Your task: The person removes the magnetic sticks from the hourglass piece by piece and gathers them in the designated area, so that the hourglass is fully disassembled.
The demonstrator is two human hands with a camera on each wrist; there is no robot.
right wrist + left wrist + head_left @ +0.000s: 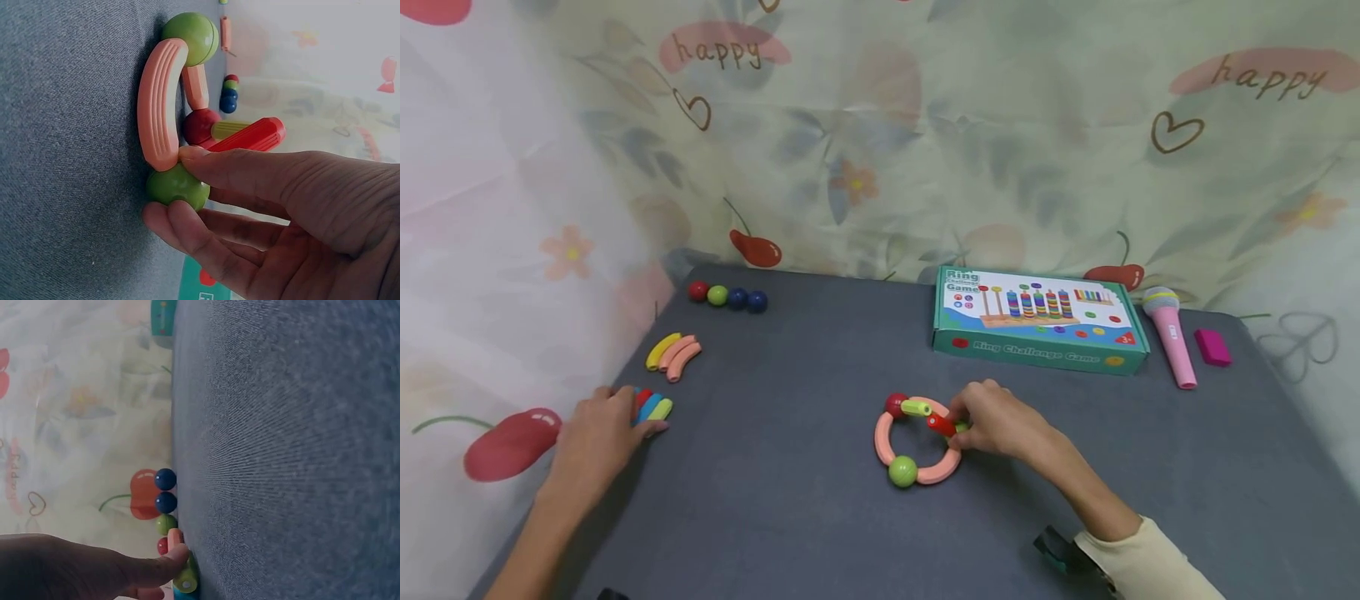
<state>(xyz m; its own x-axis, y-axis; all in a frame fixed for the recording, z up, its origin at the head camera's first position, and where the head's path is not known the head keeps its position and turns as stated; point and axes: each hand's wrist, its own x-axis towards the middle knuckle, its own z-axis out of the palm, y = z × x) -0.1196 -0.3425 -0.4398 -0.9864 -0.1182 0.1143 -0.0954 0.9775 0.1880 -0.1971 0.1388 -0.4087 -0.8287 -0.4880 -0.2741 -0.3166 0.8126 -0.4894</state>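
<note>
On the grey table, a ring (884, 439) of salmon curved sticks and balls has a yellow-green stick (915, 408) and a red stick (941, 425) rising from it. My right hand (1003, 421) pinches the green ball (178, 187) on the ring's right side between thumb and fingertips. Another green ball (902, 472) sits at the near side, and a red ball (895, 405) at the far left. At the table's left edge, my left hand (598, 433) is around red, blue and green curved sticks (653, 406); its fingers partly cover them, hiding any grip.
Beyond my left hand lie yellow and salmon curved sticks (673, 357), then a row of red, green and blue balls (727, 297). A Ring Challenge Game box (1041, 321) stands at the back right, beside a pink toy microphone (1172, 337) and a magenta block (1213, 347).
</note>
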